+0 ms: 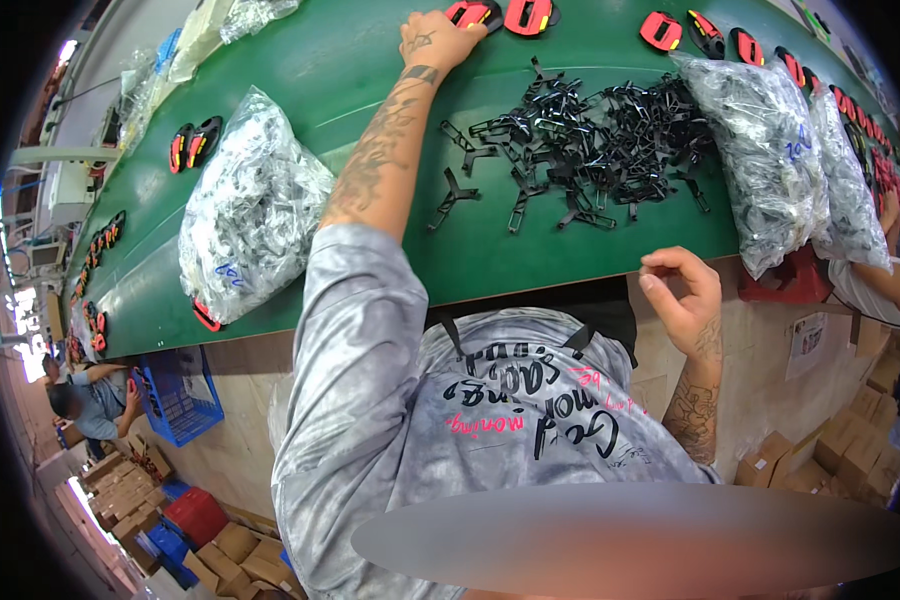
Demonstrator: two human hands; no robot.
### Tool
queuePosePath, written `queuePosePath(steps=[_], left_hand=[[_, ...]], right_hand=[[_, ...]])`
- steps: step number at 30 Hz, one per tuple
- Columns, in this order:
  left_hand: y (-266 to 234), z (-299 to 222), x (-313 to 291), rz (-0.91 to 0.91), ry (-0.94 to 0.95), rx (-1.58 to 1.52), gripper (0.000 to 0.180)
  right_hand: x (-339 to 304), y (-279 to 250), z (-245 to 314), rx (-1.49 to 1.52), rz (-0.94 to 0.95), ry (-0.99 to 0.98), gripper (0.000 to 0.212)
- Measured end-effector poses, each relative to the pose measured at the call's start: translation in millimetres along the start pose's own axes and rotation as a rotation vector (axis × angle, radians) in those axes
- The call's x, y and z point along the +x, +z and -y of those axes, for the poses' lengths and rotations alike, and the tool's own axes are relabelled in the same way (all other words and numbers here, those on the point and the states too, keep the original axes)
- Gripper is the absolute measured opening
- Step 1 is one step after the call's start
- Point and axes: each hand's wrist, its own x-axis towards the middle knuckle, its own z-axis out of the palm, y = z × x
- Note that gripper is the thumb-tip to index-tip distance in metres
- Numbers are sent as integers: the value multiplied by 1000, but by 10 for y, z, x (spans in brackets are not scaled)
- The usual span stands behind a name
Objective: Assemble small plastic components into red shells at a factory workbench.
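Observation:
At the far side of the green work surface (370, 290), my left hand (440, 45) is stretched out, fingers closed on the near end of a red and black oval piece with yellow marks (478, 14). Another such oval piece (530, 15) lies just right of it. My right hand (685, 300) is in front of the near edge. Its thumb and forefinger curl toward each other with a gap, and I see nothing between them. Between the arms lies a heap of black Y-shaped plastic parts (610, 130), with a few loose ones (455, 198) to its left.
A clear bag of parts (250, 210) stands left of my forearm, and two more bags (765, 150) stand to the right. More red and black pieces (660, 32) line the far side. Co-workers sit at left (95, 405) and right. Blue crate (185, 400) and cartons (235, 560) are below.

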Motion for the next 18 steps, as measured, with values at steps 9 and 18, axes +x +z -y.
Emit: queuePosePath(steps=[9,18], left_hand=[[-1282,726,-2210,185,-20,-1644,78],[-1115,1261,-3113,125,-356,-1865,55]], right_hand=[[805,1321,433,-553,329,-491,29],[1323,1751,138,-956,400,-691,27]])
